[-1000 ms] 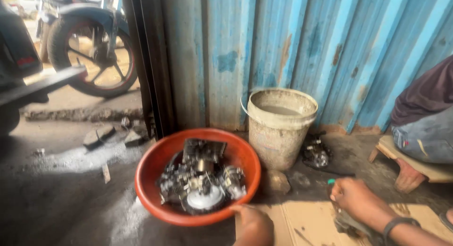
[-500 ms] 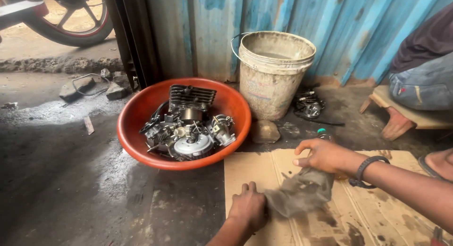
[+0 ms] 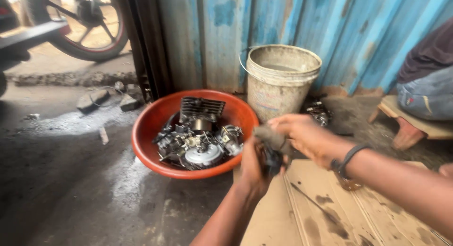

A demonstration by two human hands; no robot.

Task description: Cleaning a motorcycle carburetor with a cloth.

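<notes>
My left hand (image 3: 254, 168) is raised over the cardboard sheet (image 3: 330, 213) and grips a small dark metal part (image 3: 272, 160). My right hand (image 3: 302, 135), with a dark band on its wrist, presses a dirty grey rag (image 3: 270, 136) onto the top of that part. Both hands meet just right of the orange basin (image 3: 151, 128). Inside the basin lie several greasy engine parts (image 3: 198, 137), among them a finned cylinder block and a round silver cover.
A dirty white bucket (image 3: 281, 80) stands against the blue corrugated wall (image 3: 302, 24). More dark parts (image 3: 320, 111) lie right of it. Another person sits on a low wooden stool (image 3: 410, 125) at right. A motorcycle wheel (image 3: 78, 26) is at top left; stones (image 3: 108, 99) lie on wet ground.
Both hands rose from the cardboard and came together; the left now holds a dark part and the right rubs it with the rag. The view shifted slightly left.
</notes>
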